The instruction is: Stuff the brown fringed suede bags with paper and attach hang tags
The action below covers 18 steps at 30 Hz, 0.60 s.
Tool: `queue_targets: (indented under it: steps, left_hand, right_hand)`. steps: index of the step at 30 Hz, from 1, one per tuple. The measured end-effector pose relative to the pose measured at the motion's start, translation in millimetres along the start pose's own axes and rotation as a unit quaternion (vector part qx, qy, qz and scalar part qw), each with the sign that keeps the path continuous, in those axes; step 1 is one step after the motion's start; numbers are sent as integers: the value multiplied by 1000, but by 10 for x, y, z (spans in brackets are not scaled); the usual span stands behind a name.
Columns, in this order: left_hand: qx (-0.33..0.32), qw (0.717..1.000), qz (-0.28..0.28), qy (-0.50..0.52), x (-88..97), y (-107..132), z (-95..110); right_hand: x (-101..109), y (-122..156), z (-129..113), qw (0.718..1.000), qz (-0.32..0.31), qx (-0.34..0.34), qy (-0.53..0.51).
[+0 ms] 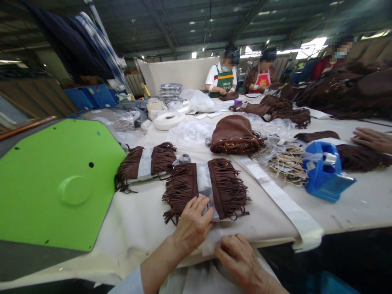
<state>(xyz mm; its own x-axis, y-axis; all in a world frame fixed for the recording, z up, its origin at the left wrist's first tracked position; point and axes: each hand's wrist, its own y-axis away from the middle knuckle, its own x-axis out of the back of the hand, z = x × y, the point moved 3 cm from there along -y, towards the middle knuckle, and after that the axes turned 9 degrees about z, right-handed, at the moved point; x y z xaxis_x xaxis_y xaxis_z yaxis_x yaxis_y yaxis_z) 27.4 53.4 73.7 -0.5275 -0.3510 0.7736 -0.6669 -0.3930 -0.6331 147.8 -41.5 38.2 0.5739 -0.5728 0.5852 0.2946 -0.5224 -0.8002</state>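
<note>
A brown fringed piece point(206, 188) with a pale wrapped band down its middle lies on the white table point(143, 220) in front of me. My left hand point(192, 224) rests on its near edge, fingers spread flat over the fringe and the pale band. My right hand point(239, 258) sits at the table's front edge on a white sheet, fingers curled; what they pinch is hidden. A second fringed piece point(145, 163) lies further left.
A green panel point(58, 183) covers the left. A blue tape dispenser point(325, 171), a white strip point(281, 200), a brown bag point(234, 134) and plastic-wrapped tags point(284, 161) lie to the right. Another person's hand point(372, 139) rests at far right. Three people work behind.
</note>
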Motion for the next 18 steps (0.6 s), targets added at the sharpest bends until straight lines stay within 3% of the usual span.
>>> queue_targets:
  steps: [6,11,18]
  left_hand:
    - [-27,999,33,-20,-9,13,4]
    - [-15,1000,25,0,35,-24,-4]
    - [-10,1000,17,9,37,-34,-9]
  right_hand:
    - [70,69,-51,999,-23,1,-44]
    - [175,93,42,998,12,3,57]
    - [-5,46,59,997,40,67,19]
